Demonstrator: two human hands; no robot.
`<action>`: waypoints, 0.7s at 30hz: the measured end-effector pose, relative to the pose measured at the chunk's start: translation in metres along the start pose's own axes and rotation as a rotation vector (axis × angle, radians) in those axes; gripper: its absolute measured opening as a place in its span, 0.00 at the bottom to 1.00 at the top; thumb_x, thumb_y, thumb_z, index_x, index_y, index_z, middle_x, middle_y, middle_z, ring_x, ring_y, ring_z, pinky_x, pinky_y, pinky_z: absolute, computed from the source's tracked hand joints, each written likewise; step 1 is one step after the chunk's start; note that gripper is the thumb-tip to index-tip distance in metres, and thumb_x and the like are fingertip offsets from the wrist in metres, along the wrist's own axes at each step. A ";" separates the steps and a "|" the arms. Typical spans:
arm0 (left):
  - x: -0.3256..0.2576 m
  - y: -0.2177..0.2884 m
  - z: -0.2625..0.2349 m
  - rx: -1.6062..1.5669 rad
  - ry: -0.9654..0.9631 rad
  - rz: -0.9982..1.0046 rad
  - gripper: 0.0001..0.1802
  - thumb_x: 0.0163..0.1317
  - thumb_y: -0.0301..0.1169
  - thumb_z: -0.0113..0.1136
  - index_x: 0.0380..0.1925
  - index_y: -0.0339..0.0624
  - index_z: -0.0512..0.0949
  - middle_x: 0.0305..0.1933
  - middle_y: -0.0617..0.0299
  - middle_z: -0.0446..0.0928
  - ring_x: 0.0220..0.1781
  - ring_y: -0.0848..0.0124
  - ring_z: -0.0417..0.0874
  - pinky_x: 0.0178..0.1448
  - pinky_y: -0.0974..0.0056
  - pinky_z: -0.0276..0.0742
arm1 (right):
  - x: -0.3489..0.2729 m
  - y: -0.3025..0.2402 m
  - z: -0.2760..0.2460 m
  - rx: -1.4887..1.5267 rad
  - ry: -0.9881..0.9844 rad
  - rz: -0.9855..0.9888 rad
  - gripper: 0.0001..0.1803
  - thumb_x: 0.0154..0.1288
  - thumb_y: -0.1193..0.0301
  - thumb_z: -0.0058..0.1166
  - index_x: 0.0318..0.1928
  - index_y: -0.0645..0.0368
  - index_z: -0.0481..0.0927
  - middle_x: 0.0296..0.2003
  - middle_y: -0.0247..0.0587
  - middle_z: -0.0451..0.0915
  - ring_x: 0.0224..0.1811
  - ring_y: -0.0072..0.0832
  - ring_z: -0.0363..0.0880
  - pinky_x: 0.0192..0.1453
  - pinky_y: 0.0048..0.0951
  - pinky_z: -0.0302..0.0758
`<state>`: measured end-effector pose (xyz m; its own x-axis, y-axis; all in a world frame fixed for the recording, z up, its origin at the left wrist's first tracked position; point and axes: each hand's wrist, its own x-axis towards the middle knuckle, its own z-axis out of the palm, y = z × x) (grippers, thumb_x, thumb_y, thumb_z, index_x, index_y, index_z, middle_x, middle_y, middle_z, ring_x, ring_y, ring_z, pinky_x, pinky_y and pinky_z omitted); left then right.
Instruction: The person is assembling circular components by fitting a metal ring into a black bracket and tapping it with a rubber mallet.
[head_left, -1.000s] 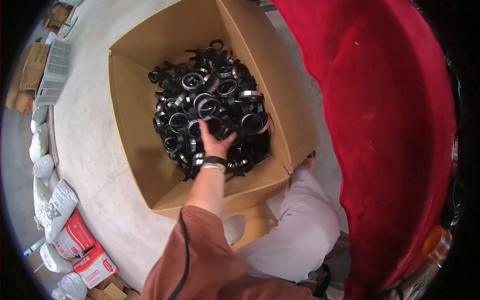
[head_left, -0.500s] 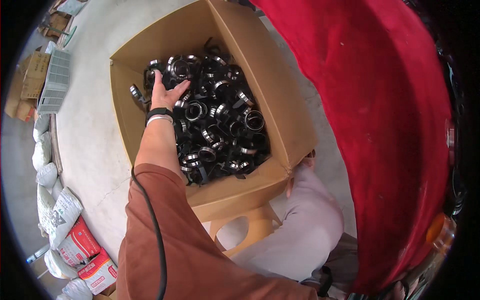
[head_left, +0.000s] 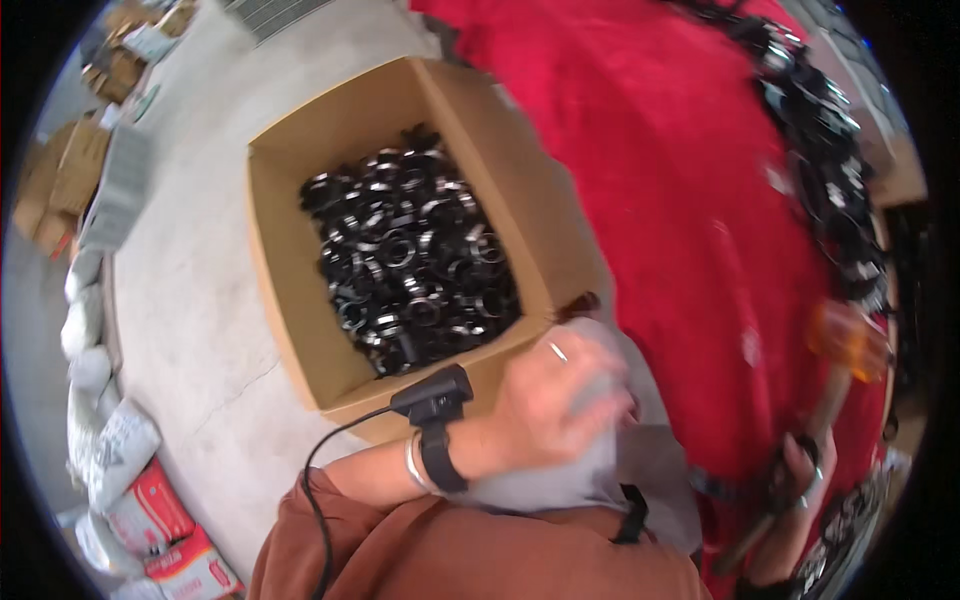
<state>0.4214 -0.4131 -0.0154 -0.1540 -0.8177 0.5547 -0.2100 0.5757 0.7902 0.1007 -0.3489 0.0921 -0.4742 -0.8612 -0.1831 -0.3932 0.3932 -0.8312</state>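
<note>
My left hand (head_left: 565,395) hovers over my leg, just past the near right corner of a cardboard box (head_left: 285,330). Its fingers look bent but are smeared by motion, so I cannot tell whether anything is in them. A black strap with a small black device (head_left: 435,395) and a bangle circle that wrist. Inside the box lies a heap of black parts with shiny metal rings (head_left: 410,250). At the lower right, my right hand (head_left: 805,470) is closed round the handle of a mallet (head_left: 850,342) with a translucent orange head, over the red cloth.
Red cloth (head_left: 680,200) covers the surface along my right, with more black and metal parts (head_left: 825,150) heaped at its far edge. White and red sacks (head_left: 150,505) line the left side of the concrete floor (head_left: 200,300). Beyond them stand a grey crate (head_left: 118,190) and cartons (head_left: 75,165).
My left hand has left the heap in the box and come back right and nearer, over my leg. My right hand now shows, holding the mallet. The view has shifted.
</note>
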 end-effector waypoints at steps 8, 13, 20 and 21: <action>-0.001 0.105 0.092 0.301 -0.353 0.199 0.28 0.39 0.41 0.67 0.38 0.32 0.74 0.39 0.52 0.73 0.44 0.57 0.73 0.53 0.52 0.65 | -0.004 -0.019 0.042 0.336 0.029 0.002 0.10 0.53 0.75 0.61 0.31 0.58 0.71 0.21 0.29 0.72 0.18 0.19 0.71 0.18 0.22 0.66; 0.004 0.105 0.123 0.419 -0.267 0.229 0.17 0.42 0.35 0.64 0.28 0.35 0.72 0.34 0.55 0.73 0.41 0.59 0.73 0.53 0.50 0.62 | -0.013 -0.015 0.027 0.486 0.045 0.051 0.11 0.54 0.74 0.59 0.34 0.61 0.70 0.20 0.35 0.73 0.16 0.21 0.72 0.16 0.24 0.69; 0.008 0.088 0.109 -0.513 -0.553 -0.595 0.14 0.68 0.34 0.44 0.29 0.37 0.72 0.27 0.64 0.75 0.28 0.76 0.74 0.37 0.70 0.71 | -0.045 0.014 -0.023 0.421 0.009 -0.086 0.14 0.58 0.70 0.56 0.39 0.63 0.67 0.22 0.37 0.72 0.13 0.20 0.69 0.15 0.21 0.68; 0.008 0.087 0.110 -0.679 -0.625 -0.726 0.14 0.68 0.35 0.43 0.30 0.38 0.73 0.28 0.65 0.75 0.29 0.77 0.74 0.39 0.71 0.71 | -0.058 0.016 -0.034 0.466 0.031 -0.093 0.12 0.61 0.70 0.53 0.40 0.63 0.66 0.24 0.37 0.73 0.13 0.20 0.69 0.15 0.21 0.67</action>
<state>0.2960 -0.3694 0.0291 -0.6968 -0.6997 -0.1578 0.0857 -0.2996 0.9502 0.0953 -0.2818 0.1069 -0.4797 -0.8732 -0.0868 -0.0434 0.1224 -0.9915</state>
